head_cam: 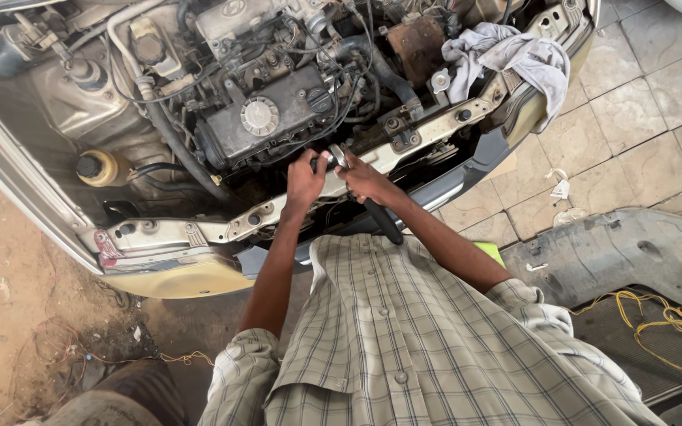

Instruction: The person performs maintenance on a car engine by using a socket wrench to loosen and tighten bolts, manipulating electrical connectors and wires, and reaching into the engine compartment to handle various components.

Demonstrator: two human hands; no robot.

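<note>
Nearest, checked shirt (404, 339), both forearms stretched forward over the car's front. Left hand (305, 183) curled shut around a small dark part at the engine's front edge. Right hand (366, 180) closed on a wrench (339, 156), silver head just beside the left hand, black handle (380, 221) running back under the wrist. Beyond, cream crossbar (222, 229), then the dark engine cover (266, 118) with round pale cap. Off left, yellowish bottle (104, 168), black lid. Far right, grey rag (515, 59) draped over the edge. On the tiled floor, yellow wire (665, 319).
</note>
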